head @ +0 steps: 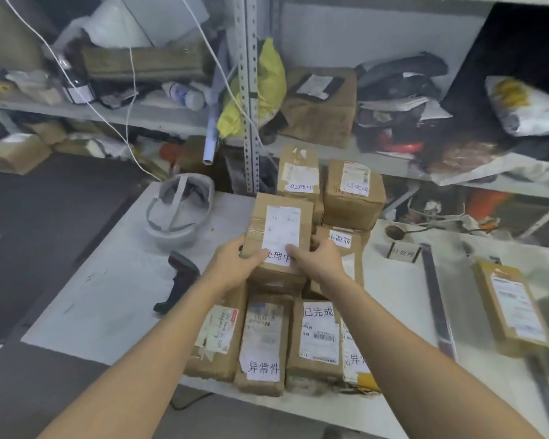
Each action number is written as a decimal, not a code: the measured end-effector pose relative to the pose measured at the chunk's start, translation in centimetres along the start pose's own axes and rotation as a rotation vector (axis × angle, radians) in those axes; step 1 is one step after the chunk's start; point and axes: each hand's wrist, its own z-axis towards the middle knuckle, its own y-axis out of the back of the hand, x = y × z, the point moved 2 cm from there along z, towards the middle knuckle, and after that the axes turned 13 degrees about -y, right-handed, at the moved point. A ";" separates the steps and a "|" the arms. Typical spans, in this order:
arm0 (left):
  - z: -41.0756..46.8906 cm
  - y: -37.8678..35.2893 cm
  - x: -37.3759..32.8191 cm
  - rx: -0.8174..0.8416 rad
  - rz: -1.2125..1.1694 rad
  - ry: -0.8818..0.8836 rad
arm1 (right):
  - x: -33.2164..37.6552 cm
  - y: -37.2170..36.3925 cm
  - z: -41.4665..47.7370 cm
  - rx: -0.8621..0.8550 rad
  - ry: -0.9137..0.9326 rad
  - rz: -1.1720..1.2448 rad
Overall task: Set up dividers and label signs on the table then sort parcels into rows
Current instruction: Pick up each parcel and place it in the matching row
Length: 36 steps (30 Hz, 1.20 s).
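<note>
At the centre of the frame both hands grip a brown cardboard parcel [279,236], a tall box sealed with clear tape and bearing a long white shipping label down its top face, with a white paper sticker at its near end printed with the dark characters 处理中. The left hand [235,264] clasps the near left corner, thumb lying over the sticker's edge; the right hand [320,261] clasps the near right corner, thumb also on the sticker. The parcel sits atop a cluster of similar brown taped boxes on the white desk [114,296]. Below it, in the lower centre, a front row of boxes lies side by side: one marked 异常件 [262,346] and beside it, to the right, one marked 已完成 [317,340]. Behind, toward the upper centre, stand two more boxes, the left one [298,172] stickered 处理中 and the right one [352,191] 已完成. To the right of centre a small upright sign [403,253] reads 待处理, with a dark flat strip [436,299] running toward the viewer just beside it and a flat brown parcel [514,308] at the right edge. Left of the cluster lie a black handheld scanner [179,280] and a grey helmet-like headset [179,210].
</note>
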 end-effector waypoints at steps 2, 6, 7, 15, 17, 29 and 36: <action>0.2 0.5 -0.8 0.003 0.008 -0.037 | 0.4 0.1 -0.9 -0.029 0.011 0.059; 0.7 1.5 -2.9 0.018 0.053 -0.106 | 1.5 1.5 -3.5 -0.086 0.063 0.089; 0.7 1.4 -3.4 0.020 0.062 -0.116 | 1.7 2.0 -4.0 -0.101 0.076 0.092; -0.1 -1.9 -8.6 0.028 0.092 -0.202 | 1.4 8.0 -7.7 -0.226 0.134 0.101; -0.5 -3.4 -10.4 0.051 0.085 -0.227 | 0.6 9.9 -8.5 -0.266 0.143 0.110; -2.7 -22.3 -21.8 0.178 -0.045 -0.323 | -7.7 30.4 -11.2 -0.408 0.159 0.137; -3.5 -37.4 -26.0 0.229 -0.159 -0.203 | -14.5 44.2 -7.9 -0.309 0.146 0.062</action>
